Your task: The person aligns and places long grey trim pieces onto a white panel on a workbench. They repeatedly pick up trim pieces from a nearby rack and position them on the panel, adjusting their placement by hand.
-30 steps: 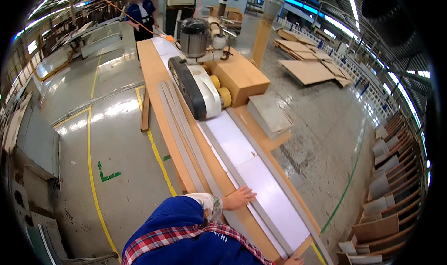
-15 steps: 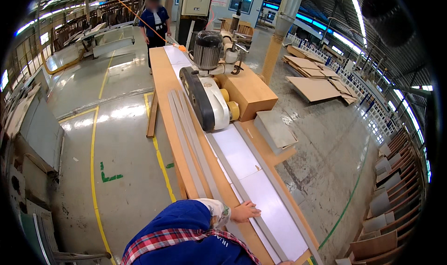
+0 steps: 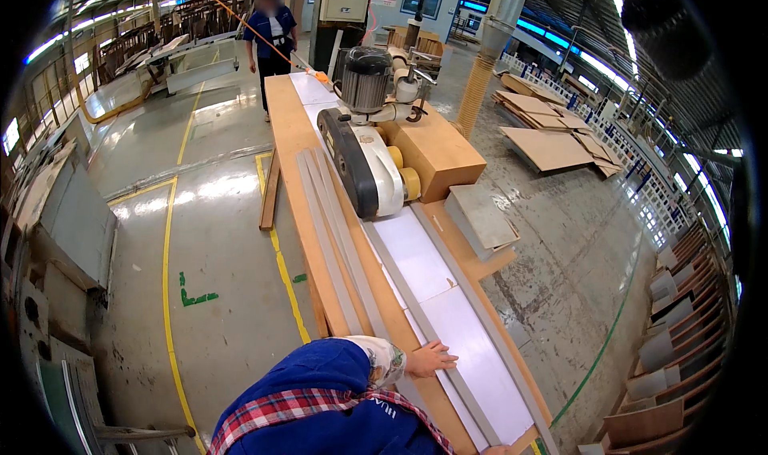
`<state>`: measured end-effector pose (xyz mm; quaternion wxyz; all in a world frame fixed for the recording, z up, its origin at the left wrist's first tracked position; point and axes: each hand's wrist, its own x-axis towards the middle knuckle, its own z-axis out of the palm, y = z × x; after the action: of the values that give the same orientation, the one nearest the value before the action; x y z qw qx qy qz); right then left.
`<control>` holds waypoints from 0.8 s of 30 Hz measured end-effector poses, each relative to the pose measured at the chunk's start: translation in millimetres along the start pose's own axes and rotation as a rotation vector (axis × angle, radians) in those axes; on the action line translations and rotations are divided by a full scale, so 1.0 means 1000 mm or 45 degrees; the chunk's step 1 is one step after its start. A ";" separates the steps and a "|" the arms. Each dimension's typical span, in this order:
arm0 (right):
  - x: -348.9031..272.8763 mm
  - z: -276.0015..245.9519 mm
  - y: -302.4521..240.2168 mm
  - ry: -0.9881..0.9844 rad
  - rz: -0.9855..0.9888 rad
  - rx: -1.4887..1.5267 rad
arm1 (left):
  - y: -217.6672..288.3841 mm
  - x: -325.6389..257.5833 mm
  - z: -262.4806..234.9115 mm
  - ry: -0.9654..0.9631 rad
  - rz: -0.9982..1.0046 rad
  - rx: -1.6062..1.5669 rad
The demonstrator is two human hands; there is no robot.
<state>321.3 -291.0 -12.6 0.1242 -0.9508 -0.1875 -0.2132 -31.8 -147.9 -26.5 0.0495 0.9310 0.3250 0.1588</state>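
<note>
My left hand (image 3: 432, 360) lies on a long grey strip (image 3: 428, 327), its fingers stretched out across the top. This strip runs lengthwise along the white surface (image 3: 472, 327) of a wooden bench toward a roller feeder (image 3: 362, 155). Only a sliver of my right hand (image 3: 497, 450) shows at the lower edge, by the strip's near end; its fingers are hidden. To the right, another grey strip (image 3: 480, 295) lies along the white surface's edge. Two more grey strips (image 3: 330, 243) rest side by side on the bench's left part.
A wooden box (image 3: 436, 151) and a grey block (image 3: 482, 219) stand right of the feeder. At the far end a person (image 3: 270, 39) in dark blue stands beside the bench (image 3: 286, 107). Flat boards (image 3: 552, 147) lie at the right; a grey cabinet (image 3: 72, 215) stands left.
The whole view has shifted slightly to the right. The person at the far end has changed stance a little. My left hand stays on the same strip.
</note>
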 end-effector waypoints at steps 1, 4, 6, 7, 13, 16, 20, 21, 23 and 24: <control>0.001 0.001 0.000 0.004 -0.001 0.002 | 0.000 0.000 0.002 0.001 0.001 0.005; 0.004 0.000 0.005 0.026 0.023 -0.022 | -0.001 0.001 0.003 -0.027 0.044 -0.053; 0.002 0.001 -0.005 0.018 -0.011 -0.009 | -0.021 -0.012 0.024 0.115 0.074 0.012; 0.002 0.001 -0.008 0.011 -0.022 0.001 | -0.029 -0.017 0.031 0.183 0.093 0.051; 0.006 0.005 0.006 0.020 0.044 -0.018 | -0.049 -0.048 -0.057 0.002 -0.365 -0.209; 0.003 0.006 -0.004 0.003 0.023 0.018 | -0.083 -0.063 -0.053 -0.064 -0.698 -0.044; 0.004 0.008 -0.001 0.011 0.045 0.017 | -0.073 -0.062 -0.067 0.074 -0.700 0.066; 0.004 0.007 -0.001 0.009 0.046 0.014 | -0.072 -0.063 -0.069 0.089 -0.696 0.068; 0.004 0.007 -0.001 0.005 0.054 0.008 | -0.073 -0.064 -0.069 0.132 -0.677 0.074; 0.003 0.006 -0.001 0.003 0.060 0.006 | -0.073 -0.066 -0.068 0.161 -0.664 0.077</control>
<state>325.4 -286.9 -16.7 0.1317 -0.9544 -0.1656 -0.2108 -145.7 -132.1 6.3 0.0406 0.8052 0.5607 0.1887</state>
